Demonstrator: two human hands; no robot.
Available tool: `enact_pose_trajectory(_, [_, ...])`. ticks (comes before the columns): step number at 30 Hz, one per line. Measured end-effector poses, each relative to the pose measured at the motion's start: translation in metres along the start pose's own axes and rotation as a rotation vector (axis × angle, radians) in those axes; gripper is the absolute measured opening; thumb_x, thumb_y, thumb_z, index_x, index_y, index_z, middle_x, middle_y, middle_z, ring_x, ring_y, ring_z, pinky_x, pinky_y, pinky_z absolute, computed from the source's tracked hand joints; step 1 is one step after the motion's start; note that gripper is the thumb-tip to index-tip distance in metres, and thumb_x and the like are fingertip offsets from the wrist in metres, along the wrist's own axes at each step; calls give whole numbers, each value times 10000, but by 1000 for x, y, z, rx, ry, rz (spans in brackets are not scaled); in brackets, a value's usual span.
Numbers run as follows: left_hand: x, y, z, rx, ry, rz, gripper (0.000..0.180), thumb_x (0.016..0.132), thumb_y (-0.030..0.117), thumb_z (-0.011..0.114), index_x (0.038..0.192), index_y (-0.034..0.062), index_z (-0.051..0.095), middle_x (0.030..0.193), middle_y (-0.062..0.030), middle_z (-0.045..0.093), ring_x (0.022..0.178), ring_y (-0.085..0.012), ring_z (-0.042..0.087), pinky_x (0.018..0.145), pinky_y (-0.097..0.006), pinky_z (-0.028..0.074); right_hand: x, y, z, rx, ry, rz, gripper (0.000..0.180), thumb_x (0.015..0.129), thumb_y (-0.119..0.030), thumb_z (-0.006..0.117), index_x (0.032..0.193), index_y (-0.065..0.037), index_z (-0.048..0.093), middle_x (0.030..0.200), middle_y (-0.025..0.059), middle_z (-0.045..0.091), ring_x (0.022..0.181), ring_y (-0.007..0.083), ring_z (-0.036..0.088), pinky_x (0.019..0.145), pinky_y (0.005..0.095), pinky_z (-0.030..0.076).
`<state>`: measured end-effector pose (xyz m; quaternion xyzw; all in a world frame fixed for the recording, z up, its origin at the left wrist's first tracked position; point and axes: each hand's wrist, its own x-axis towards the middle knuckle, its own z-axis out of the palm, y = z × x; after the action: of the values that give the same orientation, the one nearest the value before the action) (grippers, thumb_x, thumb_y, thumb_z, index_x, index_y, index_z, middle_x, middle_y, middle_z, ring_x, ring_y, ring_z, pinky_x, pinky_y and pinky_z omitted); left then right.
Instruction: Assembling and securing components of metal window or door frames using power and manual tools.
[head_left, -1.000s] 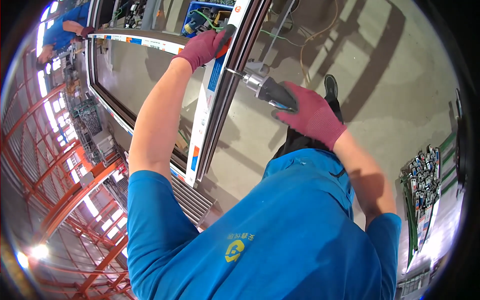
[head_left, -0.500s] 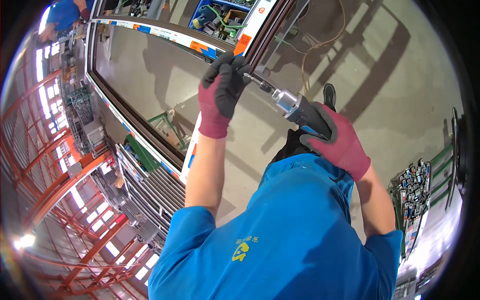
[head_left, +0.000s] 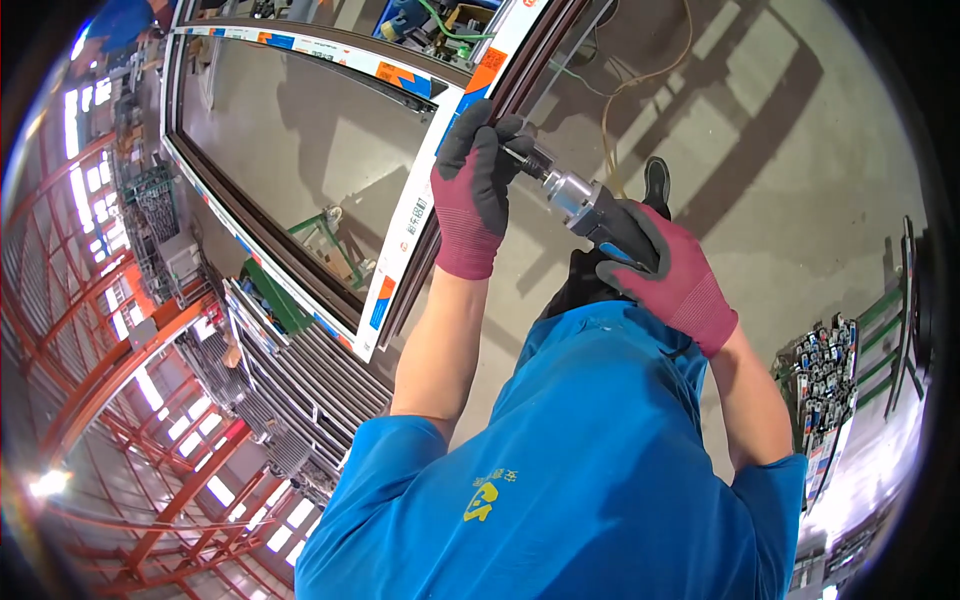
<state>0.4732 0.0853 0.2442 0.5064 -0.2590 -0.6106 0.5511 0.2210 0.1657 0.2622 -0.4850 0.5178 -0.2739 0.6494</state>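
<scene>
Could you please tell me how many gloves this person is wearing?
2: one on the left hand, at the bit of the power tool; one on the right hand, gripping that tool. Both are plainly visible.

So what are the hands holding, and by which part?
The right hand holds a drill by its dark body, behind the silver collar. The left hand is close to the bit; whether it grips anything can't be told.

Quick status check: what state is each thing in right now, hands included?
Left hand: fingers bent by the bit tip; grip unclear.
Right hand: closed on the power drill.
Power drill: held, angled toward the left hand; spinning or stopped, can't tell.
Drill bit: fitted.
Frame: partly covered with white printed film.
Metal bars: lying side by side.
</scene>
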Motion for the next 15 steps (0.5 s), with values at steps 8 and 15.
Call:
enact_pose_trajectory(8, [-1, -39, 18, 149, 86, -13, 303, 1102, 126, 530, 1369, 4, 604, 1194, -188, 713, 930, -261, 755, 791, -352, 622, -9, 18, 0, -234, 123, -1, 684, 850, -165, 843, 1459, -38, 560, 1222, 205, 708, 1113, 306, 726, 951, 395, 565])
enact_pose_trajectory(15, [16, -60, 14, 200, 58, -44, 297, 1084, 85, 495, 1340, -7, 615, 1196, -183, 716, 913, -263, 761, 787, -360, 621, 3, 22, 2, -310, 179, 18, 707, 830, -245, 849, 1459, -78, 572, 1256, 248, 689, 1138, 435, 681, 966, 475, 558])
